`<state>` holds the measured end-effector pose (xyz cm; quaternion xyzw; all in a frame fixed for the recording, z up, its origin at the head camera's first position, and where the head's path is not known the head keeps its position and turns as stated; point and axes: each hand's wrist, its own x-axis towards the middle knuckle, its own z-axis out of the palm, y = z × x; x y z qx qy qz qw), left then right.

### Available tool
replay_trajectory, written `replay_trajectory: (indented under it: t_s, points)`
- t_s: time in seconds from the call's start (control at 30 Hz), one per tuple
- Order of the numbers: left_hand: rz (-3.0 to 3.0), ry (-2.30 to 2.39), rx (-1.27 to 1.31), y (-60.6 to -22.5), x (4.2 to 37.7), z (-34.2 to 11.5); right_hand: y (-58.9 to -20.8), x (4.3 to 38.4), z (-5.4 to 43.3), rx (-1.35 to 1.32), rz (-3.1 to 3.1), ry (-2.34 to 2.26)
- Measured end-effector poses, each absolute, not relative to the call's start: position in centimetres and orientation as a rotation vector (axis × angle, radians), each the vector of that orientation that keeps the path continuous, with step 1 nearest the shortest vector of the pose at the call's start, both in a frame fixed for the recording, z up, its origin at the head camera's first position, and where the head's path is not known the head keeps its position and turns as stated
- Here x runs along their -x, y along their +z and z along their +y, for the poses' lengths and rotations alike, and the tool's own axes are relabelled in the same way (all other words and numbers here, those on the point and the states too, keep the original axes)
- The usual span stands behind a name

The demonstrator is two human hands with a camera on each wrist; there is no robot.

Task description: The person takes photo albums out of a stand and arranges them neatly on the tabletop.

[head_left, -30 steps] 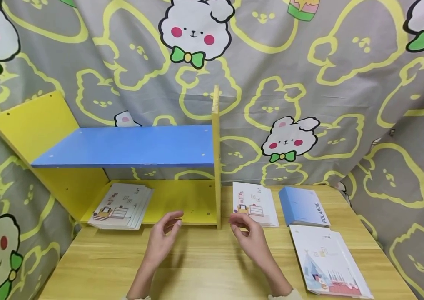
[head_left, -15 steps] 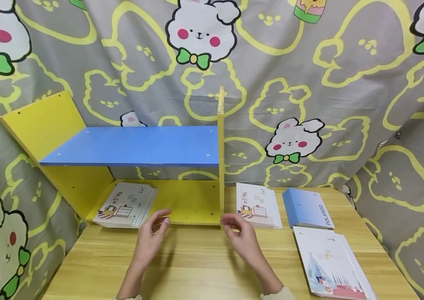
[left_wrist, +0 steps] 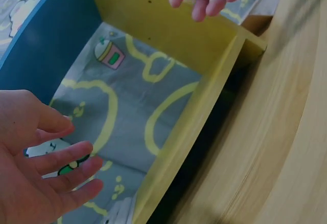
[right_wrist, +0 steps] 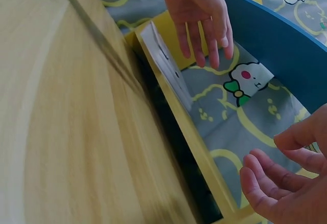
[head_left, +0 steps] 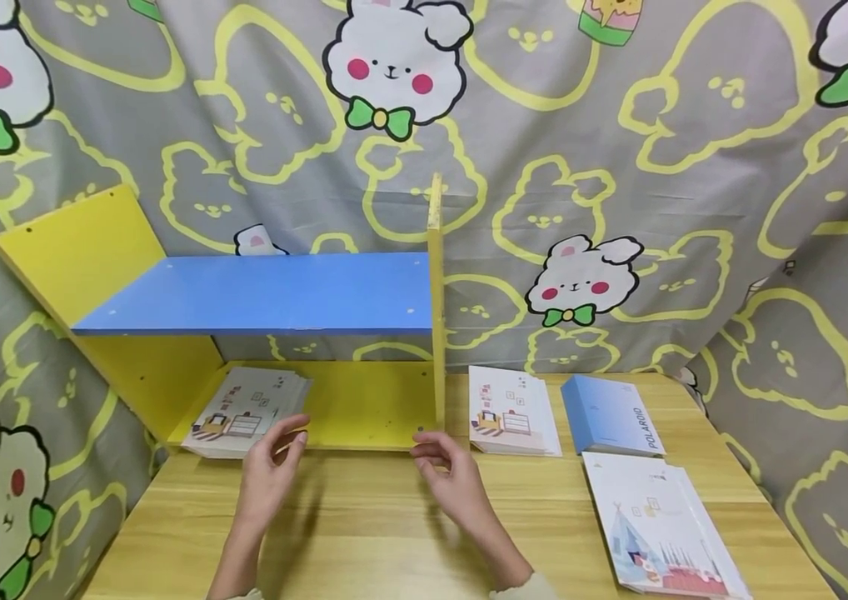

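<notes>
Both hands hover over the wooden table in front of a yellow and blue shelf, fingers loosely bent and holding nothing. My left hand is nearest to a stack of white illustrated booklets on the shelf's yellow bottom board; its fingertips overlap the stack's right corner in the head view. My right hand is just in front of the shelf's right upright panel. In the left wrist view, the left hand shows spread fingers. The right wrist view shows the right hand with gently curled fingers.
Right of the shelf lies another white illustrated stack. Beside it is a blue box-like item marked POLAROID. Nearer the front right, a white album with a tent picture lies on the table. A bunny-patterned cloth hangs behind.
Both hands have moved left, the left one to the booklet stack on the shelf, the right one away from the white stack outside it. The booklets and shelf stay in place.
</notes>
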<state>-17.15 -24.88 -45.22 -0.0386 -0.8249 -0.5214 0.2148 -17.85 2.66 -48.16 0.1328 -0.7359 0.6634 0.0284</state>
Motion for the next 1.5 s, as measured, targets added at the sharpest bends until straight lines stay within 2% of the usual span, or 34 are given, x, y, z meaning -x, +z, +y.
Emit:
replay_trajectory:
  t_s: [0.5,0.97,1.5]
  points:
    - [-2.279,-1.364,0.007,-44.8,17.7,-27.8,-48.7,18.1,-0.3,-0.453,-2.221,2.179]
    - [-2.321,-1.267,-0.100,-45.9,17.5,-29.7,-49.9,18.0,-3.9,-0.325,-2.131,2.428]
    - [-2.299,-1.159,-0.227,-46.7,17.7,-32.3,-51.5,17.9,-7.0,-0.314,-2.081,2.587]
